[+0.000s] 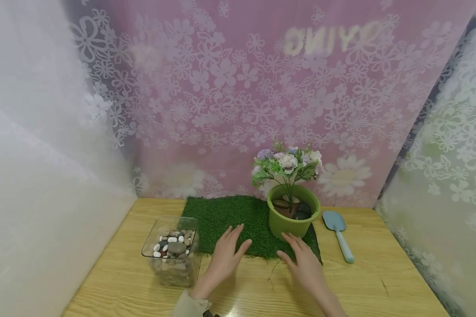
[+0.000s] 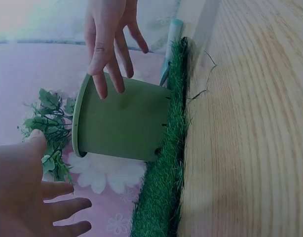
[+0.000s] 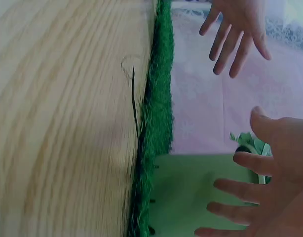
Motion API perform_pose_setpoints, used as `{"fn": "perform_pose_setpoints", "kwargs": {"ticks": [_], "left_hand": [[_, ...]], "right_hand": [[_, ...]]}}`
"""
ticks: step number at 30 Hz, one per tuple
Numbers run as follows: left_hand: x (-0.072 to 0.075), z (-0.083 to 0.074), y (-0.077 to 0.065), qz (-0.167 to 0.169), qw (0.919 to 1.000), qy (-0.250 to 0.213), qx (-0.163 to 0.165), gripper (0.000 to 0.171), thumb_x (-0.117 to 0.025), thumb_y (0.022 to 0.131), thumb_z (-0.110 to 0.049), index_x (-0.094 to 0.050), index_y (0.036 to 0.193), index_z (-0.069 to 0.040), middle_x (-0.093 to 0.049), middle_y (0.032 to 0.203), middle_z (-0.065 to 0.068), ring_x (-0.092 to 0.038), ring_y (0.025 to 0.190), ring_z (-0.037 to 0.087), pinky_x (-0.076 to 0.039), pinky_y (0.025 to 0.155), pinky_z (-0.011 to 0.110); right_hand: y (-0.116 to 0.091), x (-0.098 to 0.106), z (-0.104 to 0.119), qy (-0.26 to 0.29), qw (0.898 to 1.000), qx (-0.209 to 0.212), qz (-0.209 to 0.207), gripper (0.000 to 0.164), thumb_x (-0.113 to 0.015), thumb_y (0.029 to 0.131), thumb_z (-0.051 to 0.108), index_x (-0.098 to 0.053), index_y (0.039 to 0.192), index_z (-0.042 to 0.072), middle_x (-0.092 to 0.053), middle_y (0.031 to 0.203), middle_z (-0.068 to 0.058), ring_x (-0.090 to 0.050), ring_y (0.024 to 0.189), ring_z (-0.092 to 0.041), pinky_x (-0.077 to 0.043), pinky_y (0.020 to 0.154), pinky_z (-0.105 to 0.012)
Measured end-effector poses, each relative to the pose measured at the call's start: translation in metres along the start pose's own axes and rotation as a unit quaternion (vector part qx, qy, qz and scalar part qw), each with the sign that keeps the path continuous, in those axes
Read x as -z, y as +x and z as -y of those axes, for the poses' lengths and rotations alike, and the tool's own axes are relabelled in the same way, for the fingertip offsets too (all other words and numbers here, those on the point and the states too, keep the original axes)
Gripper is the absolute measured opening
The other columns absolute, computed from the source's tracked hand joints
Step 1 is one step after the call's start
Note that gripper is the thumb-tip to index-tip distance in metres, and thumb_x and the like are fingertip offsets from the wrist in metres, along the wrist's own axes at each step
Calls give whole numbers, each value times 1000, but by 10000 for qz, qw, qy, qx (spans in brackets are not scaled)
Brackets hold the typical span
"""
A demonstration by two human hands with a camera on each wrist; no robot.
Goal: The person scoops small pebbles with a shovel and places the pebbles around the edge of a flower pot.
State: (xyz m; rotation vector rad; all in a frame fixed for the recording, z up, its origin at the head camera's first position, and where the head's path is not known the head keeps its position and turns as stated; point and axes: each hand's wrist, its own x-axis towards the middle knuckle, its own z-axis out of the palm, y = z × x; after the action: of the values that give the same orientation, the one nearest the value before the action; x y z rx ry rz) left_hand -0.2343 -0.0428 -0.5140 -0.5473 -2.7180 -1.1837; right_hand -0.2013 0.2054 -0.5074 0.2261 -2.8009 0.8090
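A green flowerpot [image 1: 289, 226] stands on the right part of a green artificial turf mat [image 1: 232, 222]. Artificial flowers [image 1: 287, 165] in white and purple rise from it, with stones [image 1: 301, 211] around the stems. My right hand [image 1: 303, 264] is in front of the pot, fingers spread and reaching toward its wall. To the left, my left hand [image 1: 226, 253] hovers by the mat's front edge with its fingers extended. In the left wrist view, both hands hold nothing, and the pot [image 2: 124, 118] appears beyond them.
A clear plastic container [image 1: 170, 257] of mixed pebbles [image 1: 176, 247] stands left of my left hand. A blue-grey trowel [image 1: 338, 231] lies right of the pot. Loose dark strands [image 1: 273, 275] lie on the wooden table [image 1: 254, 295]. A floral pink curtain [image 1: 238, 97] hangs behind.
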Motion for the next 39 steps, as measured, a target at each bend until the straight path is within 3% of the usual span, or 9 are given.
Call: {"fn": "perform_pose_setpoints", "kwargs": {"ticks": [3, 6, 10, 16, 21, 27, 32, 39], "left_hand": [[1, -3, 3, -198, 9997, -66, -115, 64, -43, 105, -53, -43, 155, -14, -47, 154, 15, -36, 146, 40, -33, 112, 66], [1, -7, 6, -348, 9992, -77, -176, 60, -43, 106, -52, -46, 153, -16, -51, 151, 11, -44, 141, 36, -40, 110, 60], [-1, -9, 13, -550, 9980, -157, -287, 56, -42, 106, -52, -51, 149, -17, -60, 143, 5, -57, 129, 30, -49, 102, 52], [-1, -16, 26, -650, 9960, -395, -467, 49, -42, 107, -47, -58, 141, -16, -69, 128, 2, -69, 108, 23, -56, 89, 44], [3, -27, 37, -588, 9955, -538, -516, 39, -47, 107, -41, -63, 136, -19, -72, 121, -1, -70, 105, 16, -58, 86, 38], [3, -34, 57, -684, 9920, -873, -600, 29, -54, 106, -30, -68, 128, -16, -75, 114, 4, -73, 97, 16, -60, 82, 33], [3, -35, 74, -888, 9897, -981, -550, 25, -57, 105, -26, -70, 123, -15, -76, 110, 2, -73, 92, 14, -59, 74, 29], [6, -34, 97, -935, 9901, -991, -339, 23, -60, 103, -23, -72, 121, -13, -77, 103, 3, -73, 84, 16, -45, 50, 22]], "right_hand": [[2, 7, -6, 79, 9998, -58, -158, 54, -61, 99, 47, -58, 144, 15, -60, 142, -16, -60, 122, -40, -49, 97, -59], [4, 15, -12, 261, 9991, -150, -311, 44, -61, 101, 40, -65, 137, 15, -69, 129, -12, -69, 108, -33, -57, 82, -48], [9, 24, -24, 483, 9978, -228, -403, 34, -60, 103, 35, -70, 129, 15, -75, 115, -9, -73, 92, -26, -58, 66, -38], [17, 43, -39, 454, 9963, -43, -724, 32, -59, 104, 30, -72, 123, 8, -77, 103, -9, -74, 85, -27, -59, 66, -39], [27, 65, -46, 311, 9956, -107, -883, 37, -56, 105, 33, -71, 123, 4, -78, 98, -10, -73, 81, -29, -52, 54, -31], [41, 85, -59, 181, 9940, -147, -1071, 43, -52, 106, 38, -69, 123, 2, -77, 98, -14, -74, 79, -31, -49, 49, -28], [55, 99, -65, 244, 9943, -254, -1009, 51, -49, 107, 42, -65, 131, 1, -76, 102, -17, -74, 79, -30, -52, 53, -31], [68, 112, -69, 560, 9930, -285, -998, 50, -49, 107, 38, -62, 133, -2, -73, 110, -24, -75, 80, -31, -58, 58, -29]]}}
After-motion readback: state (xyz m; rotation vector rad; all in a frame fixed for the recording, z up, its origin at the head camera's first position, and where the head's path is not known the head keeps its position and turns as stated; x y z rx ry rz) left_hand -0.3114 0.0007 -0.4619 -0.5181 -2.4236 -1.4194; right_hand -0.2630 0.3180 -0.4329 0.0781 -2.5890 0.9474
